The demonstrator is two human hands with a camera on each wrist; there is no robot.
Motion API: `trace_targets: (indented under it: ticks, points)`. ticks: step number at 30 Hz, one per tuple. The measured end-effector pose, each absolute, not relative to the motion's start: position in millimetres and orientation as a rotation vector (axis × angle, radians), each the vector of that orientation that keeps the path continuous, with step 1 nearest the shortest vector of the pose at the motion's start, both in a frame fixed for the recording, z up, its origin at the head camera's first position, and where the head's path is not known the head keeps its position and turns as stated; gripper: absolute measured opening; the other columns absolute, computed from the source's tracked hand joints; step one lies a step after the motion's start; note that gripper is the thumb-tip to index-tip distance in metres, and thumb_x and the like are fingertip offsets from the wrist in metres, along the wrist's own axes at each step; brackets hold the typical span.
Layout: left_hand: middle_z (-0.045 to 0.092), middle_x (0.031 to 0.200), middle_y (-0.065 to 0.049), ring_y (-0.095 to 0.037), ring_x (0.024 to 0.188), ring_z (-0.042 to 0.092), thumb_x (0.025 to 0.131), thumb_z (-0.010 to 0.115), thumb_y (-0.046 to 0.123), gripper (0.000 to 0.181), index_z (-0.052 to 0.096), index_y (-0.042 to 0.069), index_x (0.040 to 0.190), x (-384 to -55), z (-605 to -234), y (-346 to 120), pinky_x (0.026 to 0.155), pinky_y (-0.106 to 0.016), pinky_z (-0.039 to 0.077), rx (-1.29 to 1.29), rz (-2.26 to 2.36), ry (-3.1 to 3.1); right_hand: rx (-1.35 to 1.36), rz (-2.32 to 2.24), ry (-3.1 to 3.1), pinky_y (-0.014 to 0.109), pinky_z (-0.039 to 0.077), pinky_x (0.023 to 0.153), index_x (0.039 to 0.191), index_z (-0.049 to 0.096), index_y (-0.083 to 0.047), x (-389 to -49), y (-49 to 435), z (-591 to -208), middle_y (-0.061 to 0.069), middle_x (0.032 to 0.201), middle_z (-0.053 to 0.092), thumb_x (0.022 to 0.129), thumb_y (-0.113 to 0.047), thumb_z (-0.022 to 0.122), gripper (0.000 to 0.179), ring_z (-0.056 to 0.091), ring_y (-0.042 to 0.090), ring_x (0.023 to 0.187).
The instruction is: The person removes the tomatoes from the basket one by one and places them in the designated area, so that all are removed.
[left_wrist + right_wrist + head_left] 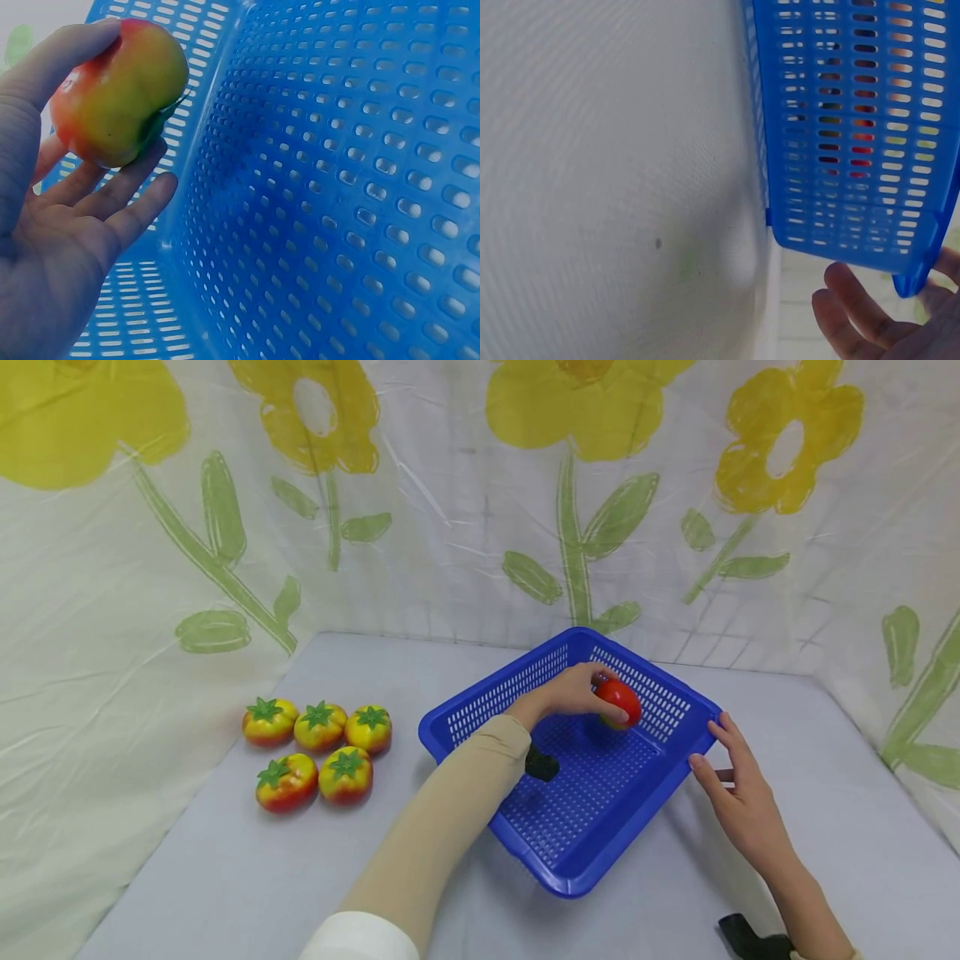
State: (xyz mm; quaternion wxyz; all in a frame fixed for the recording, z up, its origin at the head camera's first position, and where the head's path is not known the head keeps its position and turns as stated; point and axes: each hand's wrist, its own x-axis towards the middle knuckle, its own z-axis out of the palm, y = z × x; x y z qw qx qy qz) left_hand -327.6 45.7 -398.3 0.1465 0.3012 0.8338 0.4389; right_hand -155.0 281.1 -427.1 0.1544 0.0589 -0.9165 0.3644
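Observation:
My left hand [573,691] reaches over a blue plastic basket [517,843] and holds a red-and-yellow tomato [619,703] near the far right wall. In the left wrist view, the thumb lies on top of the tomato [131,82] and the fingers curl beneath it, its green leafy end turned toward the fingertips. My right hand [750,806] grips the basket's right corner, thumb and forefinger at the rim. The right wrist view has the slotted basket wall [855,195] from outside, with red showing through the slots, and the right-hand fingers [862,307] beside the corner.
Several more tomatoes with green leafy tops [318,727] stand in two rows left of the basket on the pale table [187,877]. A white curtain with yellow flowers [450,552] hangs behind the table. Dark straps or mounts [750,939] sit near the wrists.

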Motion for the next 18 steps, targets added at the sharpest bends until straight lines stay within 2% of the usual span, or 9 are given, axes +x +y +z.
trace_targets:
  ticks: [9,18]
  points:
    - [0.054,0.13,-0.005,-0.016,0.111,0.054,0.081,0.081,0.037,0.074,0.048,0.009,0.141,-329.0,-398.9,46.9,0.088,-0.026,0.049,0.856,1.275,2.408,0.153,1.025,-2.632,0.01,0.04,0.072,0.158,0.022,-0.017,-155.0,282.0,-428.2,0.004,0.163,0.012,0.102,-0.029,0.053,0.065,0.056,0.041,0.103]
    - [0.055,0.12,-0.003,-0.015,0.102,0.055,0.08,0.083,0.035,0.068,0.052,0.012,0.136,-331.6,-398.1,45.9,0.08,-0.023,0.05,0.892,1.344,2.387,0.156,1.032,-2.636,0.01,0.04,0.072,0.158,0.021,-0.017,-155.1,281.7,-427.2,0.004,0.163,0.011,0.102,-0.03,0.053,0.065,0.056,0.041,0.103]
